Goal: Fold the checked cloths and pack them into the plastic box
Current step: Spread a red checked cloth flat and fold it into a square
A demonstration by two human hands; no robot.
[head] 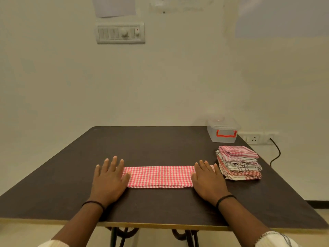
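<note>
I see a red-and-white checked cloth folded into a long narrow strip (pixel 160 176) lying flat on the dark brown table (pixel 160 143), running left to right a little in from the near edge. My left hand (pixel 110 177) lies palm down over the strip's left end, fingers straight and spread, the thumb resting on the cloth and the other fingertips reaching past it onto the table toward the far edge. My right hand (pixel 208 179) lies palm down on the strip's right end in the same way, fingers straight and close together. Neither hand grips anything; both simply press flat, with the bare middle of the strip between them. Each wrist wears a thin black band.

Just beside my right hand, toward the table's right edge, stands a stack of folded checked cloths (pixel 239 163), red-and-white ones on top and at the bottom, black-and-white ones between. It sits very near the strip's right end; I cannot tell if they touch. Beyond the stack, at the far right corner, sits the clear plastic box with a red handle (pixel 223 131), its lid on
</note>
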